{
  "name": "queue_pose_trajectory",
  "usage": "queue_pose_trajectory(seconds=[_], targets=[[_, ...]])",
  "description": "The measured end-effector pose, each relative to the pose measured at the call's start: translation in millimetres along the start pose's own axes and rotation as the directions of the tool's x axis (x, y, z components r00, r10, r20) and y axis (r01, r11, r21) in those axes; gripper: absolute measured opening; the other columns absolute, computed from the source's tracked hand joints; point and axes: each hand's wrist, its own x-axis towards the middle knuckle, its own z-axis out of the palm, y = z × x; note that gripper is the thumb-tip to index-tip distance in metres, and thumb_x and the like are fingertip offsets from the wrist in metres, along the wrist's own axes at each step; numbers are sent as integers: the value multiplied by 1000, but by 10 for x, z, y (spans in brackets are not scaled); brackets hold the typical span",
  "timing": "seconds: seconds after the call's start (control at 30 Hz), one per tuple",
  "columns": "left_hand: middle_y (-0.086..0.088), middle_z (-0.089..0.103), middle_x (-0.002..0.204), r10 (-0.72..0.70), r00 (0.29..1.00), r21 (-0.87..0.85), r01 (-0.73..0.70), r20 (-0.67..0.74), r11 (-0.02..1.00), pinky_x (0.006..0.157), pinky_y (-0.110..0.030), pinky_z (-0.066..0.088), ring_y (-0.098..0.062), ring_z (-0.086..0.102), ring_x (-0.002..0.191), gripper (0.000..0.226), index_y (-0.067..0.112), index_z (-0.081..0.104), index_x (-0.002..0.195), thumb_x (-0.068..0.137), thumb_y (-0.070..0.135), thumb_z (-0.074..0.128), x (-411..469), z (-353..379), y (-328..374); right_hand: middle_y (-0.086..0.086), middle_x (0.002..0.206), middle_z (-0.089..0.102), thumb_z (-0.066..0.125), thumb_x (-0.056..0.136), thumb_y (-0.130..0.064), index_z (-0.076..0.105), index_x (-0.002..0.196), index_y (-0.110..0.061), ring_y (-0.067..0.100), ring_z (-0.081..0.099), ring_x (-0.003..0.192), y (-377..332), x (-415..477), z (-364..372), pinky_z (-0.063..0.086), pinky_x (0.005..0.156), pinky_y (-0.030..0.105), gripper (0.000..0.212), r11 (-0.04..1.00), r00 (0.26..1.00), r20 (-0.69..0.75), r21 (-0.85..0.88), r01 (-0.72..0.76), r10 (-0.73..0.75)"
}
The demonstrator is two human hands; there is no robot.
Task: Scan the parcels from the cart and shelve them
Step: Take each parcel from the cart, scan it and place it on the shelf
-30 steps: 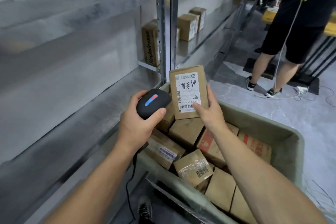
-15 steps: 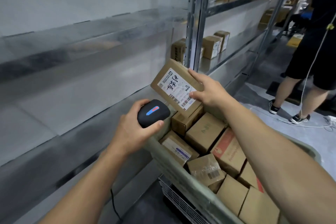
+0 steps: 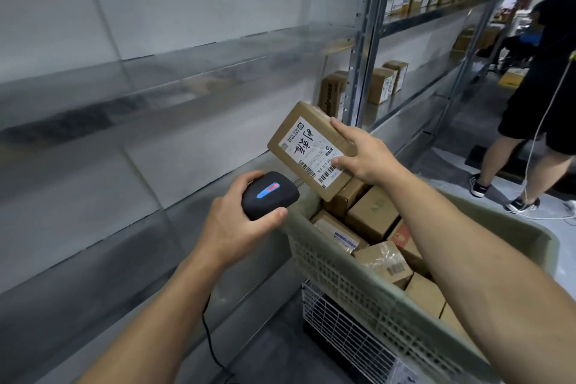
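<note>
Right hand [image 3: 358, 155]: thumb and fingers clamped on the parcel [image 3: 307, 146], held above the far left corner of the cart [image 3: 336, 277], label up. Parcel: long axis tilted, barcode end low, just beyond the scanner [image 3: 269, 195]. Left hand [image 3: 232, 227]: wrapped round the scanner, just left of the cart rim; the nearer hand to the barcode. Shelf [image 3: 174, 221]: left of the cart, likely destination, beyond the parcel from the right hand. Other parcels [image 3: 371, 212]: inside the cart

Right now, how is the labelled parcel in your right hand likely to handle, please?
Probably light: the right hand holds the parcel by one end. Likely stiff: its cardboard faces look flat. Boxy, so unlikely to roll.
</note>
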Motion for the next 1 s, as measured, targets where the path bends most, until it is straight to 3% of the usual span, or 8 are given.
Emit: queue_pose_trajectory(seconds=[0.07,0.2,0.3,0.43,0.67,1.0], targets=[[46,60,97,-9,1000,-11,8,-8,1000,71,-8,48,10,64,89,57,50,50,117,67,47,77,-142,-109,-40,0,143,47,72,91,-21,22,158,-39,9,41,113,-117,-139,77,35,94,26,86,1000,1000,-20,23,-12,13],[32,67,99,-53,998,-59,51,-42,997,75,-28,57,-3,69,82,62,49,53,123,66,50,79,-421,-271,-143,-2,148,45,72,92,-19,22,158,-40,9,42,118,-304,-422,259,42,99,33,86,996,998,-56,79,-31,36],[24,69,102,-80,992,-87,71,-100,994,75,-28,57,-6,70,80,66,44,55,126,65,52,78,-629,-375,-179,-2,146,46,71,92,-19,20,158,-40,11,44,118,-409,-578,406,44,100,35,86,991,996,-78,127,-33,43],[27,70,103,-118,973,-117,96,-199,988,78,-36,60,-10,71,82,67,48,56,123,60,62,74,-867,-519,-172,-6,147,47,73,91,-24,20,157,-46,18,49,130,-500,-708,604,46,109,49,87,967,995,-86,254,-22,45],[22,71,103,-176,888,-156,119,-425,980,79,-43,62,-18,71,80,65,44,58,122,62,60,76,-1214,-696,-9,-13,148,50,75,88,-28,24,153,-50,11,52,131,-726,-802,790,40,115,47,85,845,992,-95,520,122,-85],[13,72,97,-202,702,-200,86,-683,976,55,-19,51,-16,68,64,59,45,57,117,61,57,72,-1770,-837,458,-7,141,55,69,94,-14,24,159,-30,6,59,122,-1402,-930,747,52,99,23,81,550,959,-102,801,236,-263]])
